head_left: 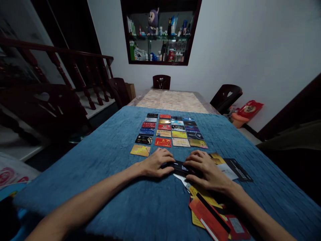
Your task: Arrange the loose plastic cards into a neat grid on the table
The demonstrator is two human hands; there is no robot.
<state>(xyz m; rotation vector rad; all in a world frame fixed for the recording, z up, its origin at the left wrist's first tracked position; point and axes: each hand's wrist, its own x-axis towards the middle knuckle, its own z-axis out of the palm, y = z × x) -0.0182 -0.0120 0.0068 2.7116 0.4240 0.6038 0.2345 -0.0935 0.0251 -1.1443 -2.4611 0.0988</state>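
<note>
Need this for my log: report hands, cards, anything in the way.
Left hand, right hand holding black card-like item. Cards laid in four columns beyond. Right forearm partly hides loose card pile.

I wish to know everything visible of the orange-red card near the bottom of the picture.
The orange-red card is flat and looks like plastic. A black stripe runs along its length, and a white strip lies near its lower left edge. It lies slanted on yellow cards in a loose pile on the blue cloth, nearer the camera than the right hand, which does not touch it. Its near end reaches the picture's bottom.
</note>
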